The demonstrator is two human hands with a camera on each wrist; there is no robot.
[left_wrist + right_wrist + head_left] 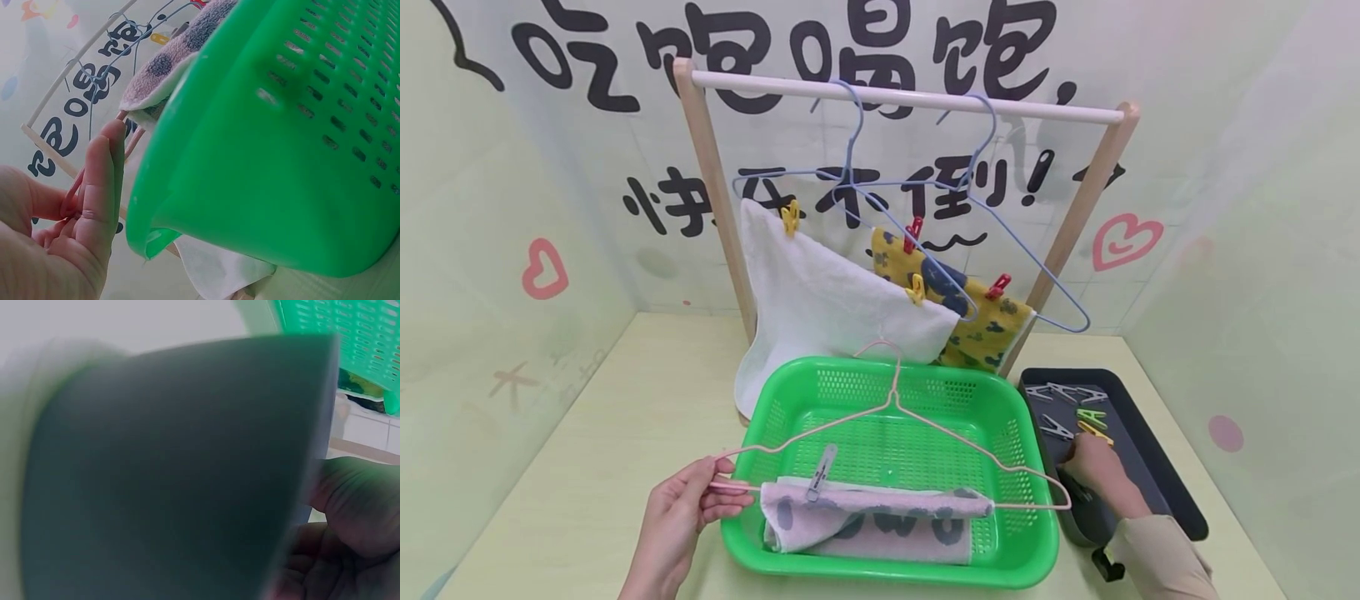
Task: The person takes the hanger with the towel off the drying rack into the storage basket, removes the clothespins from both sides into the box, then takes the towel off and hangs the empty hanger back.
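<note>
My left hand [681, 508] pinches the left corner of a pink wire hanger [951, 431]. A pinkish towel [917, 502] with grey patches is folded over the hanger's bottom bar. One grey clothespin [822, 473] is on the towel's left part. Hanger and towel lie over a green perforated basket [891, 575]; in the left wrist view, my fingers hold the pink wire beside its rim. On the right, my right hand [1101, 471] reaches down into a dark tray [1180, 500] among loose clothespins [1056, 427]. Its fingertips are hidden, so I cannot tell whether they hold a clothespin.
Behind the basket stands a wooden rack with a white rod [910, 97]. Two blue hangers [850, 158] hang there. A white cloth [820, 292] is clipped with yellow clothespins, and a yellow patterned cloth [981, 333] with red ones. Printed walls enclose the tabletop [602, 433].
</note>
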